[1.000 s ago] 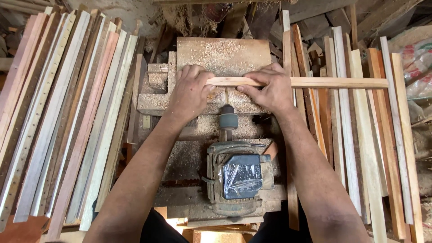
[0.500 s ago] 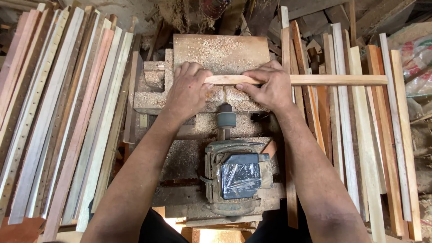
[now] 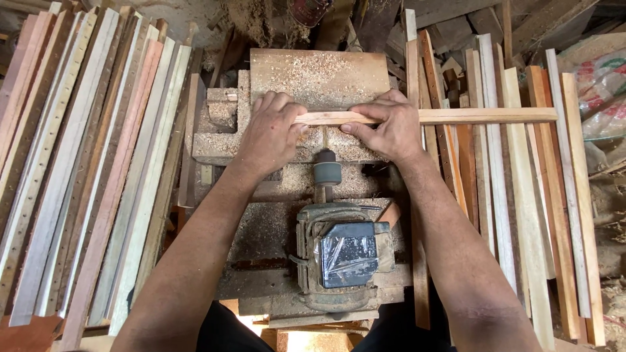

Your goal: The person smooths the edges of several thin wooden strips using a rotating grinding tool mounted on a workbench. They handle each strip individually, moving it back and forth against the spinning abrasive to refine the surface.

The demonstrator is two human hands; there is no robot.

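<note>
A long thin wooden strip [image 3: 482, 116] lies crosswise over the sawdust-covered machine table [image 3: 319, 75]. My left hand [image 3: 270, 133] grips its left end. My right hand [image 3: 386, 127] holds it just to the right of the middle, fingers curled over it. Between my hands a thin drill bit [image 3: 325, 137] points from the chuck [image 3: 327, 173] toward the strip's near edge. Behind the chuck sits the grey-green motor [image 3: 339, 257], wrapped partly in clear plastic.
Many long wooden strips [image 3: 91, 169] are stacked upright at the left, some with rows of holes. More strips [image 3: 515, 195] stand at the right under the held strip's far end. Sawdust covers the table, and scrap wood is piled at the back.
The strip pulled back slightly from the chuck, so the thin bit now shows between them. Both hands kept their grip and barely shifted.
</note>
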